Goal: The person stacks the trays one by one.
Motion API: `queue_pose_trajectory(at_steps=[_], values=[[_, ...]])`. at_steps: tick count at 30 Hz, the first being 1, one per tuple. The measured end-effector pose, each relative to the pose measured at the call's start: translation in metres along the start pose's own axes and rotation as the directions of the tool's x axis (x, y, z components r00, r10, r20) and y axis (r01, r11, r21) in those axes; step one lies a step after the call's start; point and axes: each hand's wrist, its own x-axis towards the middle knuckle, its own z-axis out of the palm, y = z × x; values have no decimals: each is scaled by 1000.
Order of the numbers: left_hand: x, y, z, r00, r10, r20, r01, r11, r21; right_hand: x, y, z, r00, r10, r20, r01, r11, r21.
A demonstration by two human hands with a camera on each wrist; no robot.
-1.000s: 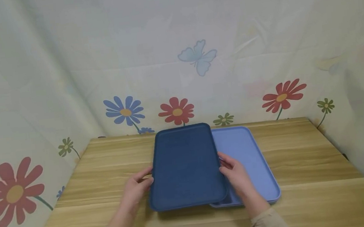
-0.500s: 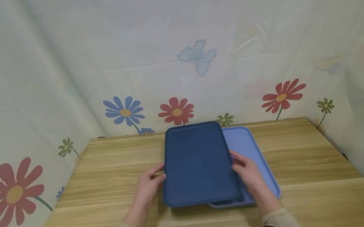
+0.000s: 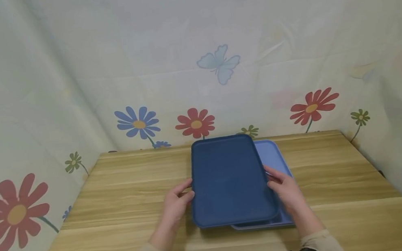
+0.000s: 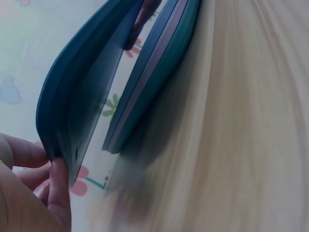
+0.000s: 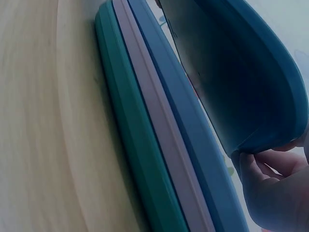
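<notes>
A dark blue rectangular tray (image 3: 230, 179) is held level between both hands, above a stack of trays. My left hand (image 3: 176, 203) pinches its left edge, thumb on top and fingers beneath. On the opposite edge, my right hand (image 3: 289, 194) grips in the same way. The light blue tray (image 3: 271, 155) lies uppermost in the stack, mostly covered from above by the dark one and showing along its right side. From the right wrist, a pink tray (image 5: 154, 108) and a green tray (image 5: 130, 130) appear under it, with a gap up to the held tray.
The stack stands on a wood-grain table (image 3: 130, 190), right of its middle. A pale curtain (image 3: 163, 43) printed with flowers and butterflies hangs behind the table and along both sides. Each wrist wears a black strap.
Both hands have carried the dark blue tray to the right, so it covers more of the light blue tray. The stack has stayed in place.
</notes>
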Motion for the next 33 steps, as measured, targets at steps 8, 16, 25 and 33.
queue_pose_trajectory(at_steps=[8, 16, 25, 33], values=[[-3, 2, 15, 1000, -1, 15, 2, 1000, -24, 0, 1, -15, 1000, 7, 4, -7, 999, -48], [-4, 3, 30, 998, 58, 27, -57, 998, -11, 0, 2, -28, 999, 43, 4, -43, 998, -40], [-5, 1, 49, 998, 55, 19, -55, 998, -27, -1, 6, -41, 997, 59, -41, -61, 996, -70], [-7, 1, 60, 997, 77, 17, -76, 996, -39, -2, 5, -52, 997, 68, -21, -70, 996, -64]])
